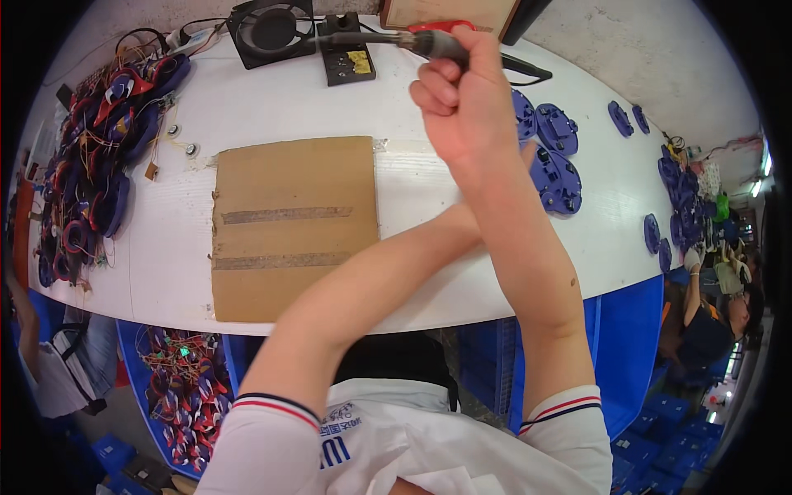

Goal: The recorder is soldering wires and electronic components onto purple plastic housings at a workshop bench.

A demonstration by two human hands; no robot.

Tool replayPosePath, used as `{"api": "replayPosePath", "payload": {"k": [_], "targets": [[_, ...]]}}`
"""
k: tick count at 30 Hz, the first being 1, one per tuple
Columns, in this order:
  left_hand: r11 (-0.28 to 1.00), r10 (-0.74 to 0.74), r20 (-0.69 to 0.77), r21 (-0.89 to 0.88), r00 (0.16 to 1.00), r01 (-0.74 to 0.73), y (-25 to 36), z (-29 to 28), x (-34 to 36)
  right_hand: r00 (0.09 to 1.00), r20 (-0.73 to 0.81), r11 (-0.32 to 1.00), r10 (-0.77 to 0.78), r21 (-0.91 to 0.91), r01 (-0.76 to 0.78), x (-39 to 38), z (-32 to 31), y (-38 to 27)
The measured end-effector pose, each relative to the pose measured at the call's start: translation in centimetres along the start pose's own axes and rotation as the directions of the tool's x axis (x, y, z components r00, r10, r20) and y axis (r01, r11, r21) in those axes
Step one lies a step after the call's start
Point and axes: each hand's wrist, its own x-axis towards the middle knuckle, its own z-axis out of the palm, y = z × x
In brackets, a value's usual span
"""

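My right hand (466, 103) is raised over the far middle of the table, its fingers closed round the dark handle of a soldering iron (436, 44). The iron's metal shaft points left, across the top of a black soldering stand (348, 66). My left forearm crosses beneath the right one. Most of my left hand is hidden behind the right forearm; only a bit of finger (529, 153) shows, beside several purple plastic shells (558, 177) with small dark parts on them. Whether it holds a shell cannot be seen.
A brown cardboard sheet (294, 186) lies mid-table. Wired purple and red assemblies (107, 140) are heaped left; a black fan (272, 35) stands at the back. More shells (652, 233) lie right. Blue bins (631, 346) sit below the front edge. A co-worker (705, 322) is at far right.
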Motion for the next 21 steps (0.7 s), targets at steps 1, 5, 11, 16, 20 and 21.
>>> {"api": "replayPosePath", "payload": {"k": [1, 5, 11, 16, 20, 21], "targets": [[0.998, -0.028, 0.018, -0.052, 0.999, 0.029, 0.3, 0.5, 0.8, 1.0, 0.014, 1.0, -0.006, 0.025, 0.005, 0.1, 0.0, -0.5], [0.948, -0.195, 0.141, -0.227, 0.971, 0.223, 1.5, -1.9, 0.1, 0.999, 0.017, 0.997, 0.03, 0.074, -0.031, -0.7, -1.2, -2.0], [0.775, -0.294, -0.278, 0.49, 0.914, 0.399, 2.5, -14.4, -10.9, 0.997, 0.028, 0.994, 0.07, 0.083, -0.072, -3.0, -4.1, -0.1], [0.575, -0.586, -0.198, 0.581, 0.786, 0.576, 5.8, -20.1, -16.8, 0.992, -0.087, 0.996, 0.087, -0.007, -0.088, -3.4, -6.5, 5.0], [0.665, -0.389, -0.189, 0.62, 0.901, 0.417, 6.1, -22.2, -18.3, 0.965, -0.221, 0.978, -0.141, -0.184, 0.101, -1.2, -8.7, 3.9], [0.709, -0.387, -0.122, 0.595, 0.914, 0.379, 5.5, -22.5, -18.3, 0.973, -0.17, 0.974, -0.158, -0.189, 0.125, -0.7, -9.0, 3.1]]}}
